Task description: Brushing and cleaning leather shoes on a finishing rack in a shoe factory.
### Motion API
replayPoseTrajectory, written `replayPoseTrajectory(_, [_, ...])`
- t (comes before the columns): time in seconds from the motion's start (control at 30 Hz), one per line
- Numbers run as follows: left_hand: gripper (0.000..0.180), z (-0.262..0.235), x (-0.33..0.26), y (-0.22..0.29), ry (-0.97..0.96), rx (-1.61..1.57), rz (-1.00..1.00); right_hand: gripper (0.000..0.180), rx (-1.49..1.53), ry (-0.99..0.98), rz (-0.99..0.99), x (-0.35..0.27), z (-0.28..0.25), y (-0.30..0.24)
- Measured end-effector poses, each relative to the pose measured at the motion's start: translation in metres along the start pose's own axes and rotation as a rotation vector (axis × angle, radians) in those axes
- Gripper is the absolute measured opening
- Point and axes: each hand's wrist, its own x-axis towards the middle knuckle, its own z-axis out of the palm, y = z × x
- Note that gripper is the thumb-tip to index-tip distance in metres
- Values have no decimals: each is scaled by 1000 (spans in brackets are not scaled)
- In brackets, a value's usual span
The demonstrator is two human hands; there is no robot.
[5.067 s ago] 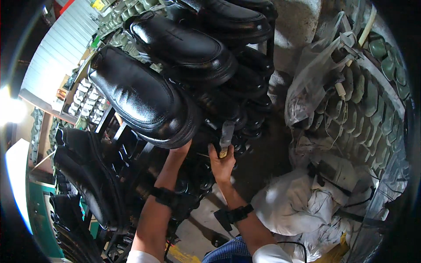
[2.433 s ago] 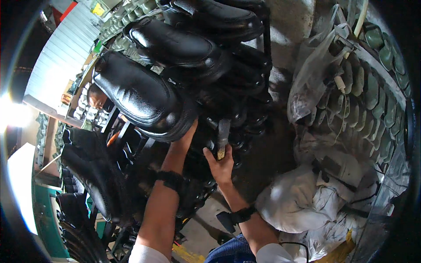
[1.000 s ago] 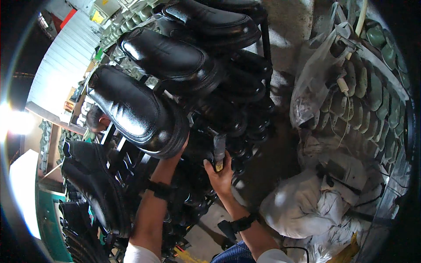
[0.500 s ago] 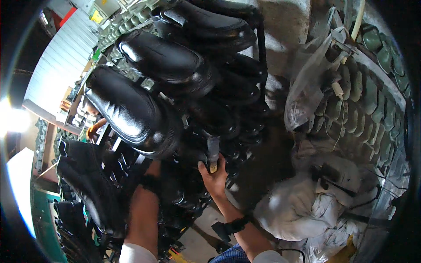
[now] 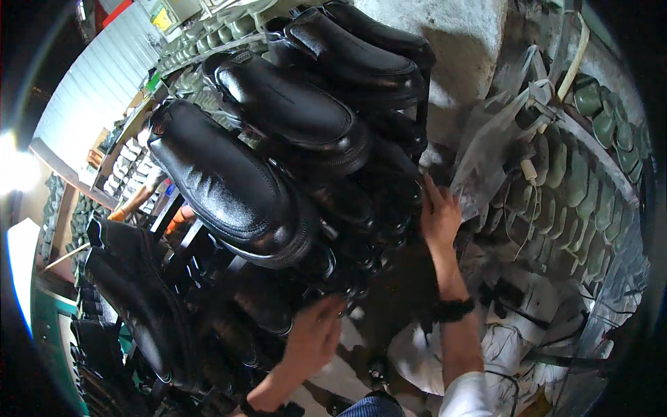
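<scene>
The right hand reaches up with fingers spread loosely, its fingertips touching the dark shoes at the right edge of the metal rack, holding nothing. The left hand is lower, fingers loosely open and blurred, just below the heel of the large black leather shoe; whether it touches anything I cannot tell. That shoe is glossy, grained and round-toed with a ridged sole. Beside it sits a second smooth slip-on shoe. To the right hang clear crinkled plastic bags and rows of olive-green shoe lasts.
</scene>
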Motion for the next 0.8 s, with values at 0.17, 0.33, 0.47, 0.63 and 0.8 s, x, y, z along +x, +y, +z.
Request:
replayPoseTrajectory(0.17, [32, 16, -88, 2, -282, -321, -163, 38, -178, -131, -106, 31, 12, 10])
replayPoseTrajectory(0.33, [28, 20, -154, 8, -441, -472, -502, 33, -184, -339, -59, 38, -16, 11])
replayPoseTrajectory(0.47, [24, 30, -188, 13, -431, -818, -807, 29, -350, -435, -70, 61, 0, 3])
replayPoseTrajectory(0.63, [26, 39, -208, 8, -411, -601, -492, 26, -100, -538, -64, 70, -17, 10])
replayPoseTrajectory(0.8, [27, 56, -260, -24, -438, -821, -937, 24, -98, -563, -38, 73, -29, 10])
